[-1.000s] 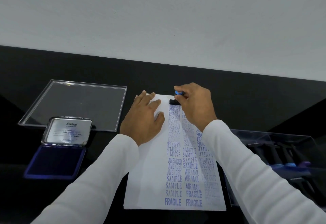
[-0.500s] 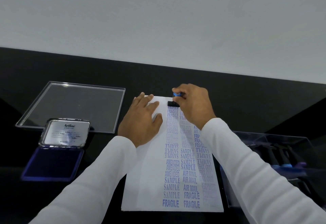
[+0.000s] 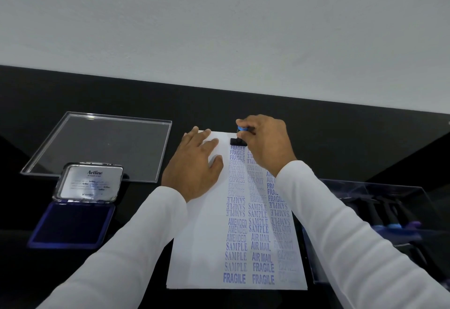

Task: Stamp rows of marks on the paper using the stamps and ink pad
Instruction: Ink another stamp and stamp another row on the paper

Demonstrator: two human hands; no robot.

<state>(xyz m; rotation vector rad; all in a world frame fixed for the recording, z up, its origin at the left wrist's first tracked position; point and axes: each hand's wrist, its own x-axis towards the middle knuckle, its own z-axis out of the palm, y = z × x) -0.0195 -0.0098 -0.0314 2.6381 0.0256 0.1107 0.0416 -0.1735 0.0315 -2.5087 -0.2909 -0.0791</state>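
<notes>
Both hands are working: right hand [image 3: 266, 144] is pinching the stamp [image 3: 237, 141] at the paper's [image 3: 199, 247] far edge, left hand [image 3: 194, 166] is lying flat just beside it.

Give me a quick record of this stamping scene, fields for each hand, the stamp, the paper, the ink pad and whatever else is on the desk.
left hand: flat on the paper, holding it down
right hand: grips the stamp
stamp: blue-topped, black base on the paper's far edge
paper: three columns of blue marks, left strip bare
ink pad: open, lid up, left of paper
clear tray: behind the ink pad
stamp box: right, holds more stamps
</notes>
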